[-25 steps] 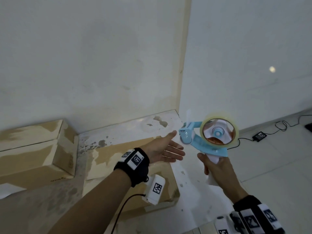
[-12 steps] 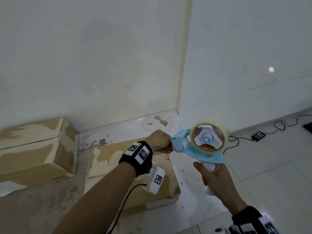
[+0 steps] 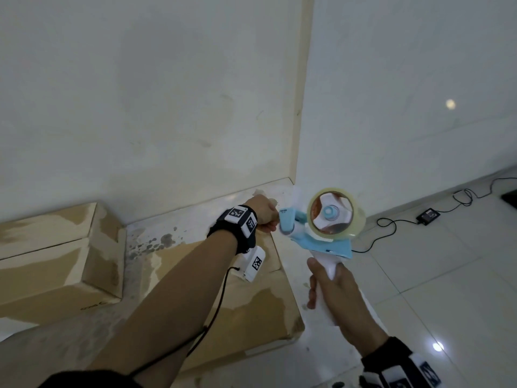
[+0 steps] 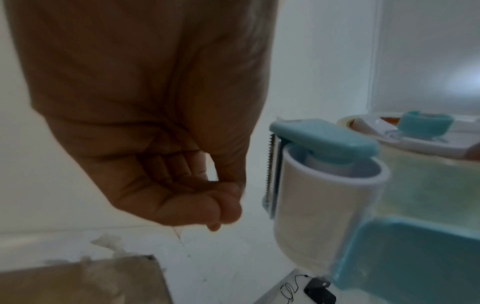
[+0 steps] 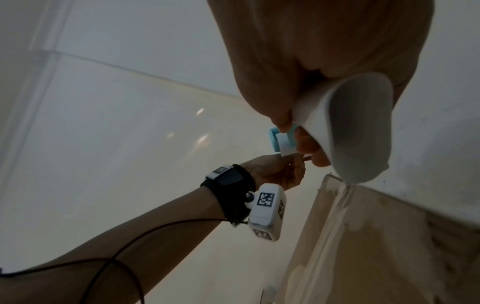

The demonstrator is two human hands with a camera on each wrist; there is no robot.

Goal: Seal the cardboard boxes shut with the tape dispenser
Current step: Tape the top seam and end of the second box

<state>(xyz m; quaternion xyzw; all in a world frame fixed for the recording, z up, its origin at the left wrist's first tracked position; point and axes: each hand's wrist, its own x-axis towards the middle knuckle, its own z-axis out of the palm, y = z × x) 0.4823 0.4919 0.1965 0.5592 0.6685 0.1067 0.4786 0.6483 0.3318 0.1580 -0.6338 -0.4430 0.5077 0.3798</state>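
Observation:
My right hand (image 3: 333,289) grips the white handle (image 5: 363,127) of a blue and white tape dispenser (image 3: 321,239) with a clear tape roll (image 3: 333,214), held in the air over the floor. My left hand (image 3: 263,214) is curled right at the dispenser's toothed front (image 4: 270,174), thumb and fingertips (image 4: 226,211) pinched together as on the tape's end. The clear tape itself is too faint to make out. A closed cardboard box (image 3: 265,303) lies below my left forearm. A second box (image 3: 56,264) sits to its left against the wall.
A white wall corner (image 3: 302,107) rises just behind the hands, with a stained white ledge (image 3: 195,217) at its foot. On the tiled floor to the right lies a black power adapter (image 3: 428,217) with a looping cable.
My left hand went from flat and open to curled, closing in on the dispenser's front. The dispenser tilted and shifted slightly toward it.

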